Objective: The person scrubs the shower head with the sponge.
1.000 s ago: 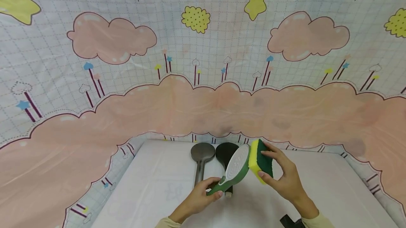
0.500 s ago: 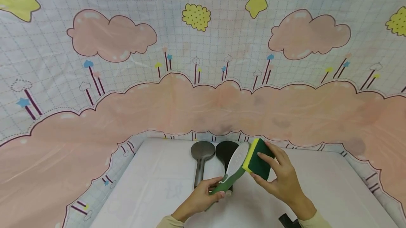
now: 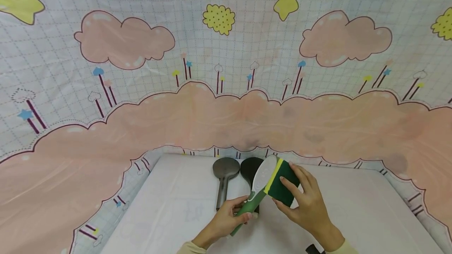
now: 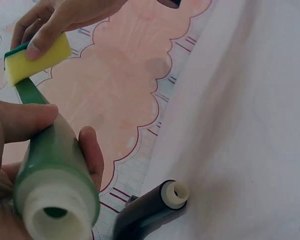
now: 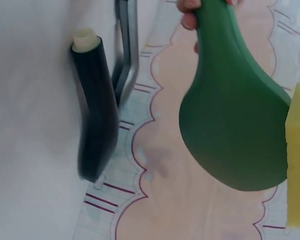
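My left hand grips the handle of a green shower head, holding it tilted above the table with its white face up. The hollow white end of its handle faces the camera in the left wrist view. My right hand holds a yellow and dark green sponge, thumb on one side and fingers on the other. The sponge's yellow side lies along the right rim of the shower head. In the right wrist view the smooth green back of the head shows, with the yellow sponge layer at its edge.
A grey shower head and a black shower head lie side by side toward the back of the white table. A small black object shows beside the right sleeve. Behind the table hangs a cloud-patterned cloth.
The sponge has moved left and down along the rim of the green shower head, turning its dark green side more toward the head camera. The shower head has tilted slightly in the left hand.
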Motion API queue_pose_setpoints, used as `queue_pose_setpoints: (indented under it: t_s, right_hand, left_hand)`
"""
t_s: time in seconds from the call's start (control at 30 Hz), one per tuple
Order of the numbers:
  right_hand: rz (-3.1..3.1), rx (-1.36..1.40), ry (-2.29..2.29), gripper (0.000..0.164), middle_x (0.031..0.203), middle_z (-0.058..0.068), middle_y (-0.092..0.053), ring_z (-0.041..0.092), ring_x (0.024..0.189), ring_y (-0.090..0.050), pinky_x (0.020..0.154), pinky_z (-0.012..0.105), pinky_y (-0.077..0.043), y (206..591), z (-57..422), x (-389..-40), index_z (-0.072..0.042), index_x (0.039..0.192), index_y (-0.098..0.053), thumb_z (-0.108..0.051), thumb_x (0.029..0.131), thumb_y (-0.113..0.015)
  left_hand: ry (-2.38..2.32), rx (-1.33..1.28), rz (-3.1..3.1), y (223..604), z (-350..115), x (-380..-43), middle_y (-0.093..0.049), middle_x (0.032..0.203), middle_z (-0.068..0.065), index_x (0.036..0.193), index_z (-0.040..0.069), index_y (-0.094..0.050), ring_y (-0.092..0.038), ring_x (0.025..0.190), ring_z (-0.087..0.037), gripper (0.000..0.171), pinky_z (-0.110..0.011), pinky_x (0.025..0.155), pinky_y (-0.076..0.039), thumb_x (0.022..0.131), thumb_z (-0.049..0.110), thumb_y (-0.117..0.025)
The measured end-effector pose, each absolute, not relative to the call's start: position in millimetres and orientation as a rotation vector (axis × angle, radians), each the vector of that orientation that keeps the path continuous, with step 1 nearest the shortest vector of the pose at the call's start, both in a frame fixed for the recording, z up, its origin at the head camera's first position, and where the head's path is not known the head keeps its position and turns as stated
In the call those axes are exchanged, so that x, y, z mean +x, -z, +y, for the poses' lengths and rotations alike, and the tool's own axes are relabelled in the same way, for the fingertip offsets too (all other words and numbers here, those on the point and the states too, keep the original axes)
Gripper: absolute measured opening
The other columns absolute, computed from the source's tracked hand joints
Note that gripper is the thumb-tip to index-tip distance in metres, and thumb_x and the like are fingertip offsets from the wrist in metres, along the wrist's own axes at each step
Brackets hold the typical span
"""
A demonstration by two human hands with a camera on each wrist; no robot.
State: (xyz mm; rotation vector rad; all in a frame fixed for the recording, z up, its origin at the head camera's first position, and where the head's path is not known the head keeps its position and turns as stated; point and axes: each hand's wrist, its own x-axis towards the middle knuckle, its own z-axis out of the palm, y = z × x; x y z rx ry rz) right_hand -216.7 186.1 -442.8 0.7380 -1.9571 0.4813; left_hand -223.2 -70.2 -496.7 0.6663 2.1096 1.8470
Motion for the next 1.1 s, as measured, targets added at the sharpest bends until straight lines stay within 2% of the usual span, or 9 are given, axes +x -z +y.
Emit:
queue_pose_setpoints:
  t_s: [0.17, 0.43, 0.8, 1.1]
  right_hand:
    - [-1.934, 0.749, -0.498, 0.054, 0.138, 0.025, -0.054, 0.04, 0.123, -0.047, 0.119, 0.018, -0.021, 448.5, 181.5, -216.1, -0.012, 0.113, -0.07, -0.059, 0.091, -0.056]
    - [-1.862, 0.764, -0.501, 0.051, 0.137, 0.027, -0.054, 0.041, 0.12, -0.047, 0.118, 0.02, -0.022, 452.1, 174.5, -216.8, -0.01, 0.111, -0.07, -0.056, 0.091, -0.059]
    - [-1.863, 0.758, -0.499, 0.051, 0.137, 0.027, -0.054, 0.041, 0.118, -0.047, 0.117, 0.021, -0.021, 452.5, 167.9, -216.3, -0.01, 0.11, -0.071, -0.056, 0.091, -0.058]
    - [-1.857, 0.754, -0.471, 0.051, 0.134, 0.027, -0.055, 0.042, 0.116, -0.049, 0.116, 0.021, -0.022, 448.3, 173.3, -222.8, -0.01, 0.109, -0.07, -0.056, 0.091, -0.057]
  left_hand:
    - [-1.887, 0.621, 2.064, 492.0, -68.3, -220.3, -0.065, 0.113, -0.022, 0.142, -0.008, -0.045, -0.065, 0.076, -0.009, 0.055, -0.019, 0.066, -0.054, 0.093, 0.008, -0.066]
    - [-1.935, 0.567, 2.01, 488.9, -65.8, -219.1, -0.066, 0.108, -0.019, 0.141, -0.012, -0.043, -0.063, 0.074, -0.009, 0.058, -0.019, 0.065, -0.052, 0.093, 0.011, -0.067]
    - [-2.032, 0.527, 1.91, 489.6, -64.2, -219.5, -0.065, 0.107, -0.015, 0.143, -0.009, -0.041, -0.065, 0.079, -0.005, 0.06, -0.019, 0.066, -0.052, 0.095, 0.017, -0.065]
    - [-2.027, 0.496, 1.979, 487.9, -65.2, -220.2, -0.066, 0.107, -0.015, 0.142, -0.005, -0.046, -0.063, 0.076, -0.008, 0.056, -0.019, 0.064, -0.052, 0.098, 0.025, -0.061]
